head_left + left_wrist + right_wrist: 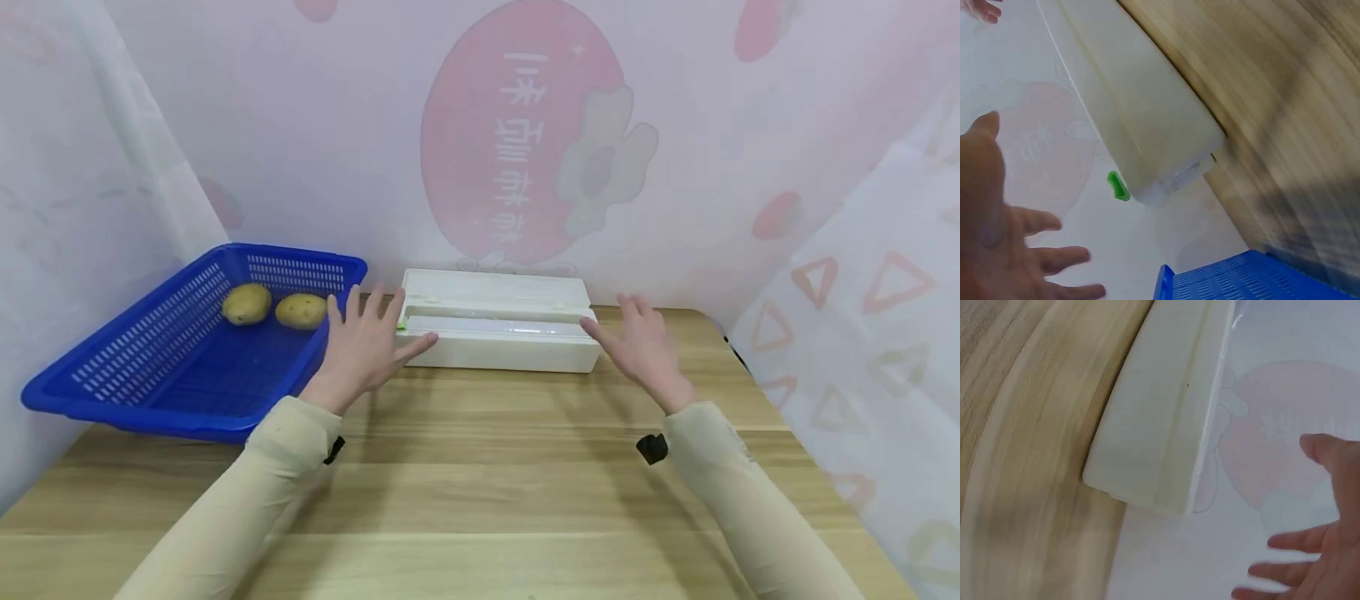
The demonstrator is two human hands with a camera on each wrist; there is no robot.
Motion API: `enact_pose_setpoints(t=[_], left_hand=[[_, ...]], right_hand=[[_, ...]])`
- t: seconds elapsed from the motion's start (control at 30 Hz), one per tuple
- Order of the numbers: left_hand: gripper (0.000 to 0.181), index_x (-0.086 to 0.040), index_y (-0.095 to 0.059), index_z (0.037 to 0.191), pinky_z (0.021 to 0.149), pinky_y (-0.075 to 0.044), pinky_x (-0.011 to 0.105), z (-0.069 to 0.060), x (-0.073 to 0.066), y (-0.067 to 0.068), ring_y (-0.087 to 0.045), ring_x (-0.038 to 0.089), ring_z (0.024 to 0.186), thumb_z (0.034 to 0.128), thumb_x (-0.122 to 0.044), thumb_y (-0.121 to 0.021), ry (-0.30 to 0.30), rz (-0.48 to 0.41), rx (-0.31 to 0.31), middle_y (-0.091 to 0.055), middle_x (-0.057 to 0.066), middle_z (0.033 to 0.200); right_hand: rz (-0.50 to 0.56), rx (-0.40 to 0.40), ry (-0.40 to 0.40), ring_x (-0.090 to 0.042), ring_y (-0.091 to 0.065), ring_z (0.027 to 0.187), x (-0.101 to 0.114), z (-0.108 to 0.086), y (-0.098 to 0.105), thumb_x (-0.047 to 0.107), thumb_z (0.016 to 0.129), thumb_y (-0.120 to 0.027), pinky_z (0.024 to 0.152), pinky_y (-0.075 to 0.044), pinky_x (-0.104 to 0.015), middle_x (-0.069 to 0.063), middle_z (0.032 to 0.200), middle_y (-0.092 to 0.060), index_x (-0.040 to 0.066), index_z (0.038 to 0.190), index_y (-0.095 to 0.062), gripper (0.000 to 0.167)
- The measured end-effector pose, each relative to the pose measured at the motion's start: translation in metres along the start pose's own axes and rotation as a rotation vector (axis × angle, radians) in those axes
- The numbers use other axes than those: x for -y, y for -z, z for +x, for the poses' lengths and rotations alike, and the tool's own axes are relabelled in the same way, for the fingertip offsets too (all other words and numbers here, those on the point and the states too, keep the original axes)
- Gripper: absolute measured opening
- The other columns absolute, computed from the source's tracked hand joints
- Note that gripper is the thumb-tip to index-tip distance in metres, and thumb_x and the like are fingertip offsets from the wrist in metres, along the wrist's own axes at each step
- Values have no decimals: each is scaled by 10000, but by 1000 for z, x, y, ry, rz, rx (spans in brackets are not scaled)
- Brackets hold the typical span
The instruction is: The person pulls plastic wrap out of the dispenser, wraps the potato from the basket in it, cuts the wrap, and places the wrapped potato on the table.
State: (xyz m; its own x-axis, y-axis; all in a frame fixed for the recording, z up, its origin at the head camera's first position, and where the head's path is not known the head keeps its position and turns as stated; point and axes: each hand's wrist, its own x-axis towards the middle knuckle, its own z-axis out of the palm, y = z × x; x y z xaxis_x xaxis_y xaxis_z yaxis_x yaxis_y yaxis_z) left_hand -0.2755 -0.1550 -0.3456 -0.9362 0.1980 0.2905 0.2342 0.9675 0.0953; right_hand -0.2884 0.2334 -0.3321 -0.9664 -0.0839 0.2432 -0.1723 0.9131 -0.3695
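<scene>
A long white cling film dispenser [498, 353] lies across the back of the table, its lid [495, 288] tilted back. Inside it shows a pale, shiny roll [487, 325]. A small green piece [1119, 185] sticks out at its left end. My left hand [363, 346] is held up with fingers spread by the dispenser's left end, gripping nothing. Near the right end hovers my right hand [641, 350], also with straight fingers and nothing held. In both wrist views the hands appear apart from the dispenser.
To the left stands a blue plastic basket [202, 375] with two potatoes [247, 304] at its far end, partly behind my left hand. The wooden table [480, 492] ends against a printed cloth backdrop [360, 150] behind the dispenser.
</scene>
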Motion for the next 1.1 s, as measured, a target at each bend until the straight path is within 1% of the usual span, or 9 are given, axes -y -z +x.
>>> enact_pose_setpoints(t=[0.1,0.2,0.37,0.5,0.57,0.73,0.83,0.97,1.1], left_hand=[[924,-48,-335,1517,1080,-163,657,2,0,-4,-231,484,1366,907,-736,-427,-57,-74,-88,-344,214,1490],[860,0,-371,1481,1059,-270,602,6,-3,-6,-317,475,1313,936,-656,-488,-91,-193,-138,-394,234,1448],[794,24,-386,1458,1012,-370,561,11,-8,-8,-414,435,1259,957,-573,-539,-69,-409,-132,-406,257,1426],[775,-1,-371,1472,867,-481,494,15,-10,-14,-572,323,1055,955,-544,-567,-25,-565,-89,-414,213,1415],[734,-4,-397,1457,774,-509,443,18,-10,-17,-610,268,913,954,-500,-600,-8,-627,-92,-449,183,1391],[583,-8,-486,1389,699,-521,395,22,-5,-25,-628,241,813,951,-345,-670,20,-736,-127,-523,145,1354],[529,-22,-522,1364,622,-529,378,22,0,-29,-631,256,754,941,-288,-693,38,-793,-144,-557,143,1332],[495,-27,-542,1352,510,-515,332,24,8,-37,-634,316,692,937,-246,-701,78,-892,-152,-583,147,1314],[477,-39,-565,1337,461,-479,300,27,12,-42,-632,337,677,931,-244,-709,125,-938,-156,-610,126,1278]], right_hand=[[181,-21,88,-440,-343,1339,-14,8,-4,524,948,-590,1059,-303,-581,-237,1461,-412,-47,1434,-425,767],[309,-28,149,-408,-420,1285,-26,15,-7,366,941,-675,1004,-394,-544,-229,1388,-495,-39,1374,-509,615],[458,3,118,-342,-502,1160,-43,19,-13,274,908,-736,887,-485,-479,-172,1281,-576,5,1294,-601,490],[505,45,97,-296,-527,1067,-48,20,-20,292,871,-777,800,-493,-418,-124,1231,-618,44,1250,-649,471],[517,69,94,-284,-537,994,-48,22,-23,310,851,-796,716,-489,-373,-116,1184,-637,61,1230,-666,472],[556,121,73,-274,-508,823,-50,25,-29,308,828,-817,537,-396,-280,-144,948,-615,93,1182,-701,430],[575,136,61,-260,-486,781,-38,20,-21,225,853,-798,526,-359,-263,-178,899,-586,44,1181,-697,388],[604,148,53,-235,-470,754,-27,18,-15,133,872,-771,533,-344,-255,-231,928,-593,-18,1176,-684,350],[634,126,86,-237,-457,726,-45,30,-31,159,865,-783,519,-330,-257,-227,992,-628,-1,1154,-702,340]])
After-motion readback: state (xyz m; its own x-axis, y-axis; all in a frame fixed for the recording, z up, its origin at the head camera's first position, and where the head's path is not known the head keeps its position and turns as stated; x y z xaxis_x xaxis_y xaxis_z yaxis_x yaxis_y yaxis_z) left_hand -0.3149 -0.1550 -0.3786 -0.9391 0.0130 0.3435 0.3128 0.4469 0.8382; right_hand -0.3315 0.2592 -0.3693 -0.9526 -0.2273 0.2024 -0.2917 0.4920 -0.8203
